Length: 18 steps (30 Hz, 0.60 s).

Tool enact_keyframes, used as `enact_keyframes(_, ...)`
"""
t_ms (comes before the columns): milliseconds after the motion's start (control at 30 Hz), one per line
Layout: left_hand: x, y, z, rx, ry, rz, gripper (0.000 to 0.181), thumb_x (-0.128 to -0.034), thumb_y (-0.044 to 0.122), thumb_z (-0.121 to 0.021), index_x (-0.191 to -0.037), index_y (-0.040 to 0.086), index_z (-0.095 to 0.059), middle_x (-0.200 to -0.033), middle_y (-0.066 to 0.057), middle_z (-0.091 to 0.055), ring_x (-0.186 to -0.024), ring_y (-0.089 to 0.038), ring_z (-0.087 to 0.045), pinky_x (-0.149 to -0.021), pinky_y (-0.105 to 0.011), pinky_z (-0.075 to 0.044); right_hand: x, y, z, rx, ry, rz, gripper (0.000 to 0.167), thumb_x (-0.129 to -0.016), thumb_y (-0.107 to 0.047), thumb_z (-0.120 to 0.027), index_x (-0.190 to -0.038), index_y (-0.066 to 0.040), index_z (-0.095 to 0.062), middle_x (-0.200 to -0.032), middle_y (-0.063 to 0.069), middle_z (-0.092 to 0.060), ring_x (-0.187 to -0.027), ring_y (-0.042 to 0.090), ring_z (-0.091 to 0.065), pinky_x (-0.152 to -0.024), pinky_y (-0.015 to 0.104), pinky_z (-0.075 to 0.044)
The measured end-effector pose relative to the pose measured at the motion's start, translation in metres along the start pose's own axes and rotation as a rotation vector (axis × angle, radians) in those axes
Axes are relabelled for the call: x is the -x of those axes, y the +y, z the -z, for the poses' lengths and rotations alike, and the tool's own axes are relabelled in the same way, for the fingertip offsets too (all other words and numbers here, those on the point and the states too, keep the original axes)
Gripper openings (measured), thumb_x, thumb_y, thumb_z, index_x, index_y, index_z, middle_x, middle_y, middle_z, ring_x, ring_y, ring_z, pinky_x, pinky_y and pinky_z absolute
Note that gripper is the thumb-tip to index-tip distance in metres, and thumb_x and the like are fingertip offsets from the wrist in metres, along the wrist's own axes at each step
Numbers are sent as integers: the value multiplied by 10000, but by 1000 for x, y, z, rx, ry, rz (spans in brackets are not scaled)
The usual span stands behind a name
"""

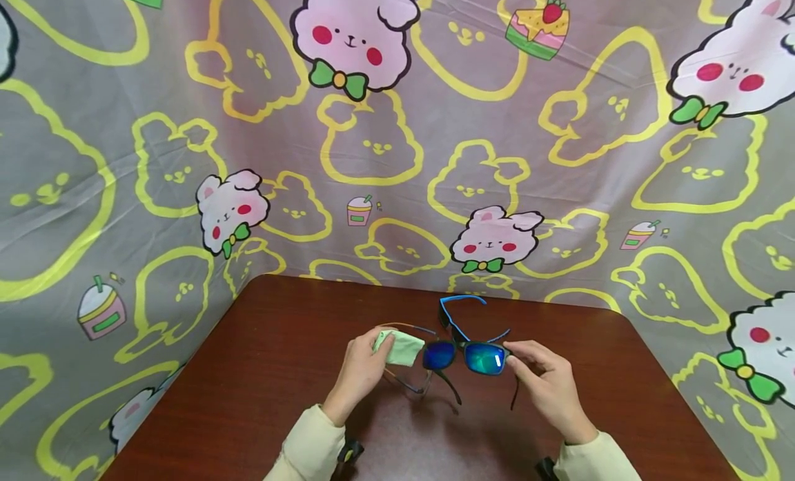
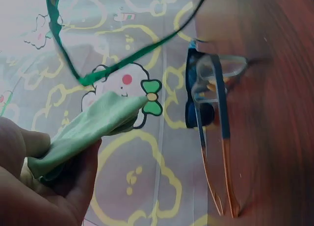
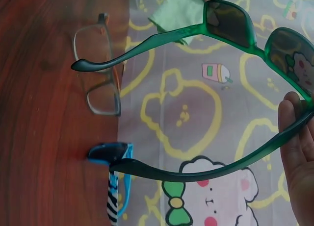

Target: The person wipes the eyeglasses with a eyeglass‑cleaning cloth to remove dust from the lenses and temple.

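Note:
A folded light-green cloth [image 1: 400,348] is pinched between the thumb and fingers of my left hand [image 1: 362,367]. My right hand [image 1: 553,388] holds a pair of dark-green sunglasses [image 1: 486,359] by one hinge corner, raised above the table with both temples unfolded. Their mirrored blue-green lenses show in the head view. The cloth is close beside the far lens; from the head view I cannot tell whether they touch. In the right wrist view the green temples [image 3: 211,176] spread toward the table.
Clear-lens eyeglasses [image 2: 225,157] with blue and orange temples rest on the brown table [image 1: 261,370]. Farther back lie blue sunglasses [image 1: 444,314] with a zebra-striped temple [image 3: 112,196]. A patterned curtain [image 1: 397,212] stands behind and at both sides.

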<state>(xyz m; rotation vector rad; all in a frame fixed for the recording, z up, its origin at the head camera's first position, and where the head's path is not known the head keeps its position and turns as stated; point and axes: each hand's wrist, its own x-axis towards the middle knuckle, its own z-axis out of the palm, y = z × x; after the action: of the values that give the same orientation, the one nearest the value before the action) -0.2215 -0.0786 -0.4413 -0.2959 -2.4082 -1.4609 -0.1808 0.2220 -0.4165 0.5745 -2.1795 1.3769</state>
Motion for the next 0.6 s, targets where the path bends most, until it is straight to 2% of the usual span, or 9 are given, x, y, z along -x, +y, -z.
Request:
enact_keyframes(167,-1,7,-6,48,19,6,194,-950,257,-572,-1042,142,-698,-830,39,-659,-715,-100,-546,-666,-275,-459,-2,8,-6,-106,-4,13,229,-849,91,-624,-1071,48,-666,-948,123,-659,-770,100,-623,-630,187,-497)
enact_keyframes(333,1,12,-12,104,21,33,188,-954,235,-567,-1046,137,-698,-816,26,-644,-702,-112,-524,-629,-255,-448,-2,7,-13,-180,7,24,225,-840,131,-608,-1056,85,-653,-947,169,-646,-763,137,-621,-647,191,-508)
enact_keyframes(500,2,12,-18,199,12,51,233,-956,226,-562,-1045,53,-689,-794,-37,-647,-665,-104,-526,-575,-216,-448,-2,3,-19,-215,53,61,239,-808,201,-590,-1023,113,-646,-924,176,-646,-746,125,-608,-634,172,-497)
enact_keyframes(600,1,13,-20,263,21,84,246,-954,221,-565,-1017,14,-682,-767,-65,-635,-639,-101,-517,-543,-203,-439,-3,3,-21,-213,69,55,244,-800,208,-594,-1018,111,-647,-923,156,-653,-750,95,-603,-626,167,-491)
